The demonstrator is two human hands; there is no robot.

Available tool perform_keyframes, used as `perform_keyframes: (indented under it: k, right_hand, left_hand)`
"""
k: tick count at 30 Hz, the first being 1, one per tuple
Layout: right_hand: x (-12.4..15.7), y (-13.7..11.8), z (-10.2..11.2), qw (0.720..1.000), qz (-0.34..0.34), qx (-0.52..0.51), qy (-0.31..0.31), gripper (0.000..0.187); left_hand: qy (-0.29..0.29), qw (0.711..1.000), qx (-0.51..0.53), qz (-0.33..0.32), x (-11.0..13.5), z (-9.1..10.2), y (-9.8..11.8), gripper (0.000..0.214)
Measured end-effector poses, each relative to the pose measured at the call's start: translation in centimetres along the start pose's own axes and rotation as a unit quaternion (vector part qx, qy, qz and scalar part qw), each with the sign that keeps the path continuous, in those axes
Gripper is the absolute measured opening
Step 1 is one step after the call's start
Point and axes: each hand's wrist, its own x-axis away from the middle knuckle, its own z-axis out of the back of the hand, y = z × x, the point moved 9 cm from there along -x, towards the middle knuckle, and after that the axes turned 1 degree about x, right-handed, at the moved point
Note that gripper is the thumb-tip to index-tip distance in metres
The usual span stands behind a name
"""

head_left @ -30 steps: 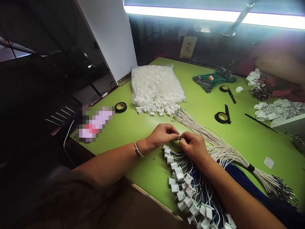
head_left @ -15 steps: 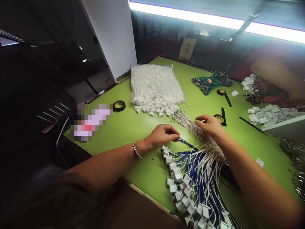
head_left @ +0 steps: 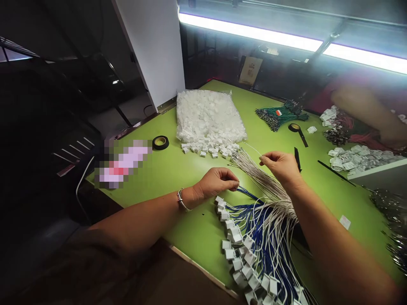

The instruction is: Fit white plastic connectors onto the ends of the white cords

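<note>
My left hand (head_left: 218, 181) is closed in a pinch, gripping a small connector on a blue wire (head_left: 246, 193) just above the green table (head_left: 178, 169). My right hand (head_left: 280, 166) is closed on a single white wire (head_left: 252, 148), lifted out of the bundle of white wires (head_left: 257, 176) that fans out beneath it. In front of me lies a heap of blue and white wires with white connectors (head_left: 244, 254) on their ends. Loose white connectors (head_left: 206, 148) lie spilled in front of a clear bag full of them (head_left: 208, 114).
A roll of black tape (head_left: 160, 142) lies at the left, another (head_left: 294, 127) at the back. Green wires (head_left: 280, 112) lie at the far side, with red wires and more white connectors (head_left: 359, 154) at the right. A white panel (head_left: 152, 46) stands at the back left.
My right hand left my left hand, reached to the white wire bundle and drew one wire up and out. My left hand stayed where it was, still pinched.
</note>
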Motion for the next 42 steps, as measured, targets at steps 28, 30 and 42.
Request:
perform_keyframes:
  k: [28,30,42]
  right_hand:
    - [8.5,-3.1,-3.7,0.994,0.088,-0.040,-0.044,0.014]
    - [8.7,-3.3,-4.1,0.993,0.109,-0.019,-0.046,0.015]
    - [9.4,-4.3,-4.3,0.982,0.185,0.037,-0.031,0.016]
  left_hand:
    - [-0.019,0.988,0.144,0.042,0.0,0.0,-1.5,0.030]
    - [-0.021,0.987,0.152,0.044,-0.1,0.0,-1.5,0.030]
    - [-0.020,0.995,0.096,0.000,-0.4,0.2,-1.0,0.026]
